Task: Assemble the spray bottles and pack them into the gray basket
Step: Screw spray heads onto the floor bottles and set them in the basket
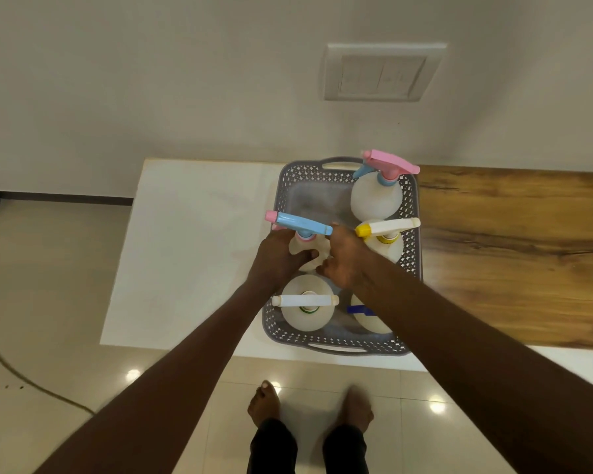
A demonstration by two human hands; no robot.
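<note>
A gray perforated basket (412, 213) stands on the white counter. Both hands grip one white bottle with a blue spray head and pink nozzle (302, 224) at the basket's left side: my left hand (277, 258) wraps its body, my right hand (343, 257) holds its other flank. Upright in the basket stand a bottle with a pink spray head (377, 196) at the far right, one with a white and yellow head (387, 230) behind my right hand, and one with a white head (306, 308) at the near left. A bottle with a dark blue head (359, 310) is partly hidden under my right forearm.
The white counter (185, 254) continues left of the basket; a wood-grain surface (514, 254) lies to its right. A wall with a switch plate (380, 73) rises behind. My bare feet (308, 405) stand on glossy floor tiles, and a cable (31, 381) runs across the floor at left.
</note>
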